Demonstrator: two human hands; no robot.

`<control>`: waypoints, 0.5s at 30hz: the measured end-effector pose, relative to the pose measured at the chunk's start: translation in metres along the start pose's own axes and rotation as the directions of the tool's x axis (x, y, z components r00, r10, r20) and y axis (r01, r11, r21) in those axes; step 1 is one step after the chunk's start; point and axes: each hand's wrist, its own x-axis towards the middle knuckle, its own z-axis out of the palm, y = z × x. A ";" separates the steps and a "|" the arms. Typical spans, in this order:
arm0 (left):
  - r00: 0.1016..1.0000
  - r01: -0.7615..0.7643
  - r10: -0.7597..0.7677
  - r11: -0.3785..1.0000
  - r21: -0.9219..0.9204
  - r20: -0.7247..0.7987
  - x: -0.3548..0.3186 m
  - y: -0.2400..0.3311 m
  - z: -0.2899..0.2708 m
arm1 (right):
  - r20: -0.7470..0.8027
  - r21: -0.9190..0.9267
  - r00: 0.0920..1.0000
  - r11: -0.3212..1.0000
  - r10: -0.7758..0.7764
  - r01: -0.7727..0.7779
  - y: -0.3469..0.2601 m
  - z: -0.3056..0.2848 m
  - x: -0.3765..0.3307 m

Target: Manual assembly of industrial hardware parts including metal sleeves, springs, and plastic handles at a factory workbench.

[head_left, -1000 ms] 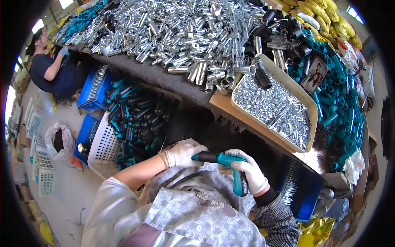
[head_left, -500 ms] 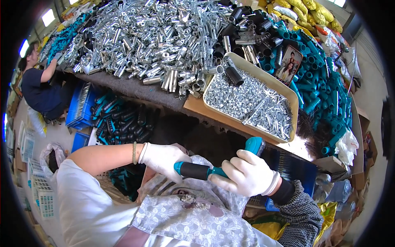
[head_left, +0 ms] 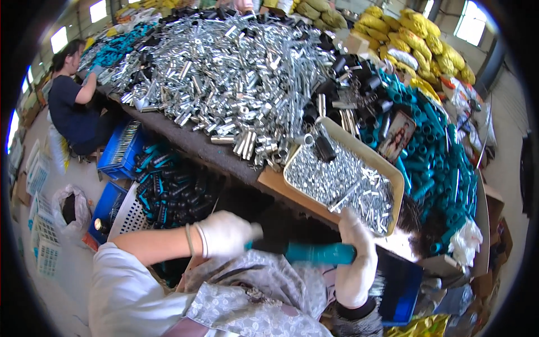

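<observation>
Head view, one item in hand, with surroundings.

Tool: one teal-and-black tool [head_left: 320, 253], lying roughly level across the lower centre of the frame, above the lap; partly blurred.

Right hand [head_left: 356, 261]: white glove, lower right of centre; closed on the tool's teal right end, some fingers pointing up.

Left hand [head_left: 226, 234]: white glove, lower centre; blurred, just beside the tool's left end. Whether its fingers are clamped or apart, cannot tell.

Apron [head_left: 250, 309]: grey, patterned, bottom centre.

Table [head_left: 185, 133]: dark covered edge, running from upper left to right of centre. Upon it: a large heap of silvery metal parts [head_left: 224, 78], upper centre; a cream tray [head_left: 400, 196], right of centre, filled with small metal pieces [head_left: 342, 182]; one black cylinder [head_left: 324, 149] within the tray's upper left part; one phone [head_left: 397, 135], tilted, beside a pile of teal tubes [head_left: 432, 163], right.

Below the table, left: a blue crate [head_left: 115, 167]; a pile of black-and-teal handles [head_left: 174, 188]; a white perforated basket [head_left: 130, 216].

Yellow sacks [head_left: 415, 28]: stacked, upper right.

Co-worker [head_left: 73, 112]: one, dark top, upper left.
</observation>
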 end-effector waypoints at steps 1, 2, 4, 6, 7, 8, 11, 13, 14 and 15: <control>0.974 -0.219 0.221 0.974 0.053 -0.041 -0.007 0.008 0.002 | 0.054 -0.020 0.998 0.999 -0.026 0.028 0.010 -0.015 -0.002; 0.960 -0.273 0.272 0.962 -0.013 -0.068 -0.015 0.019 -0.008 | -0.052 0.226 0.978 0.956 0.204 -0.188 0.009 -0.018 -0.002; 0.853 -0.296 0.181 0.940 -0.168 -0.489 -0.014 0.005 0.006 | -0.147 0.037 0.980 0.991 0.131 -0.127 0.010 -0.011 0.002; 0.884 0.003 -0.194 0.912 -0.410 -0.424 -0.005 -0.015 0.020 | -0.313 0.137 0.832 0.888 0.459 -0.438 -0.010 0.030 -0.006; 0.912 0.015 -0.187 0.904 -0.427 -0.365 -0.002 -0.021 0.042 | 0.053 -0.159 0.981 0.969 -0.185 0.191 -0.009 0.029 -0.013; 0.932 -0.012 -0.129 0.924 -0.382 -0.340 -0.006 -0.007 0.041 | 0.224 -0.124 0.920 0.927 -0.321 0.353 -0.002 0.025 0.001; 0.887 -0.288 0.235 0.954 -0.078 -0.398 -0.020 0.008 0.046 | -0.091 -0.330 0.996 0.943 0.009 -0.039 -0.006 0.004 0.014; 0.818 -0.161 -0.169 0.851 -0.500 -0.550 -0.015 -0.006 0.048 | -0.045 -0.327 0.992 0.940 -0.118 0.097 -0.001 0.016 0.003; 0.832 0.098 -0.417 0.758 -0.645 -0.365 -0.009 -0.006 0.044 | 0.031 -0.128 0.980 0.972 -0.196 0.199 0.000 0.032 -0.005; 0.876 0.055 -0.320 0.810 -0.584 -0.361 -0.009 -0.014 0.062 | 0.295 -0.186 0.911 0.918 -0.289 0.351 -0.010 0.037 0.001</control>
